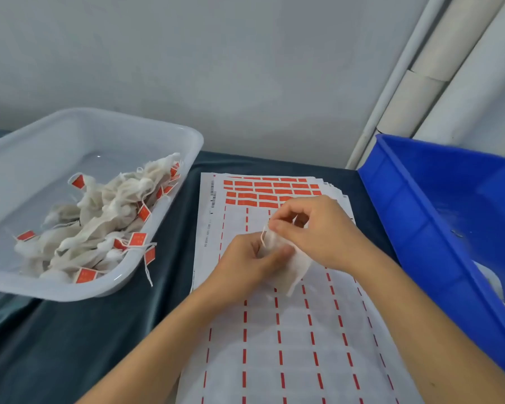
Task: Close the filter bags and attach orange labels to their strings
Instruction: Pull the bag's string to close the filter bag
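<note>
White filter bag (296, 265) pinched between both hands above the label sheet (289, 339), mouth uppermost, body drooping toward the right, string (263, 239) looped at the gathered top. Orange labels (270, 192) left only in the far rows of that sheet. Finished bags (99, 228) heaped in the clear tub (146, 123) at left, each tagged orange.

A tray (169, 132) sits at the left of the frame on the table (70, 330), with a heap of tagged bags (99, 228) in it. A stack of label sheets (289, 345) lies at the centre, running from mid-frame to the bottom edge. Above the sheets, both hands, left hand (245, 263) and right hand (318, 231), meet on one bag (296, 269). A bin (420, 214) stands at the right edge, beside the sheets. The wall (216, 68) rises behind everything.
</note>
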Tool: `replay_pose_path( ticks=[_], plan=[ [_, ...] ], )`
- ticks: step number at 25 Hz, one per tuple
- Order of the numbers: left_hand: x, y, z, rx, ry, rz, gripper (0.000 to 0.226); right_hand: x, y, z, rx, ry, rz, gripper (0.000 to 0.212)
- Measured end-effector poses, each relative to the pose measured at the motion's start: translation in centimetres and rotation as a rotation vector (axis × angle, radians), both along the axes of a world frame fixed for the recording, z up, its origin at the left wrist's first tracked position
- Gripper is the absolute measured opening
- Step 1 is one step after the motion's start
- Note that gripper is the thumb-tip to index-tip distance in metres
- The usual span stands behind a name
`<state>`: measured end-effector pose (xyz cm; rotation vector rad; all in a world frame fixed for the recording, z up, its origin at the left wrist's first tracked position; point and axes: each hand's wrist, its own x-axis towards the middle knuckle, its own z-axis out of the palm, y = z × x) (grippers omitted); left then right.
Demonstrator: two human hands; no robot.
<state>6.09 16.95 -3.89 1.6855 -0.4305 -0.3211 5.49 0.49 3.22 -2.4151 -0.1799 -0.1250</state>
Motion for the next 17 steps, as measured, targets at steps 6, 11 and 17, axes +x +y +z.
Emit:
replay_pose_path(
  ticks=[6, 11, 17],
  plan=[
    [0.0, -0.5, -0.6, -0.044, -0.022, 0.002, 0.026, 0.9, 1.1, -0.6, 0.387, 0.059, -0.156, 0.019],
    [-0.7, -0.5, -1.3, 0.069, -0.079, 0.048, 0.043, 1.7, 0.9, -0.1, 0.918, 0.080, -0.411, 0.025],
    [-0.2, 0.0, -1.0, 0.103, -0.003, -0.045, 0.046, 1.4, -1.0, -0.7, 1.208, 0.126, -0.382, 0.019]
  ],
)
